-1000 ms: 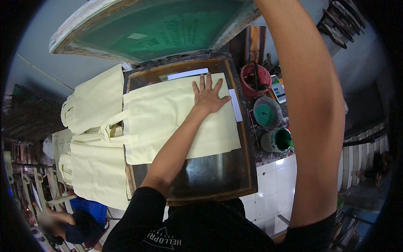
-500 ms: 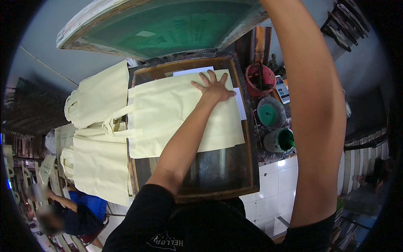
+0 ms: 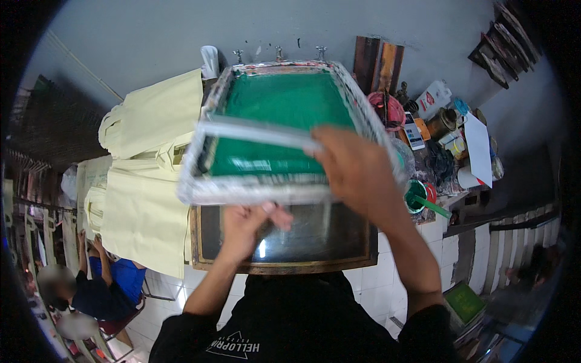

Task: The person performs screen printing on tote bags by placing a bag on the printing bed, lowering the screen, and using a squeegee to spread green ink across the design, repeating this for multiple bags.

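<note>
judging by the green ink (image 3: 284,97) spread across the one screen frame (image 3: 254,193), upper centre, the work looks under way; what lies beneath is hidden, so what is left cannot be told. the right hand (image 3: 357,175) has its fingers closed on one pale bar (image 3: 260,130) over the ink, while the left hand (image 3: 243,228), just below, has blurred fingers that look loosely parted and empty. counted: two stacks of cream bags (image 3: 148,212) at left, three metal fittings (image 3: 279,53) at top, one phone (image 3: 414,134) upper right.

Right hand (image 3: 351,172) holds a pale bar (image 3: 260,130) over a green screen (image 3: 281,94), left hand (image 3: 245,228) near its edge.
</note>
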Tool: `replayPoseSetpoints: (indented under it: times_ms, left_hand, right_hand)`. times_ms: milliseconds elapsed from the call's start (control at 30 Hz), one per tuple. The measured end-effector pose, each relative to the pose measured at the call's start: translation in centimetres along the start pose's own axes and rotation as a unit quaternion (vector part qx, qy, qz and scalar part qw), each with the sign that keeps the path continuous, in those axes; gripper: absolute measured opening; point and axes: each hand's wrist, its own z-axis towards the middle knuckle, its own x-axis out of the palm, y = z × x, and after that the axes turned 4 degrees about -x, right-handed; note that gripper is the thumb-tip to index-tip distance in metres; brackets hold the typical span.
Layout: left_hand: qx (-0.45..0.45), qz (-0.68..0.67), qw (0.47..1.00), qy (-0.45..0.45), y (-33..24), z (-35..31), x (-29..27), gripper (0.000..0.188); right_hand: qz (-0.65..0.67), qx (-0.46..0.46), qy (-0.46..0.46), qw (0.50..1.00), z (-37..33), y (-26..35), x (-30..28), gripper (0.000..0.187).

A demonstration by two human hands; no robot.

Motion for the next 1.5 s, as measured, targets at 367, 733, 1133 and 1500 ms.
replayPoseSetpoints:
  times_ms: [367, 733, 1133, 1500]
  left_hand:
    - [-0.188, 0.014, 0.979, -0.072, 8.9, -3.5, -2.6, 0.029]
    - [-0.157, -0.042, 0.984, -0.074, 10.4, -3.8, -3.0, 0.016]
    - [-0.301, -0.203, 0.931, -0.035, 6.6, -3.7, -4.1, 0.033]
    - [0.141, 0.391, 0.908, -0.056, -3.1, 13.0, -6.0, 0.02]
  right_hand:
    - [0.001, 0.022, 0.186, 0.982, -5.1, -2.0, 6.4, 0.017]
    - [-0.059, -0.054, 0.197, 0.977, -7.1, -1.7, 8.2, 0.013]
    - [0.01, 0.095, 0.264, 0.96, 13.4, -20.1, 13.8, 0.04]
    - [-0.195, 0.062, 0.129, 0.97, 11.0, -19.6, 17.9, 0.067]
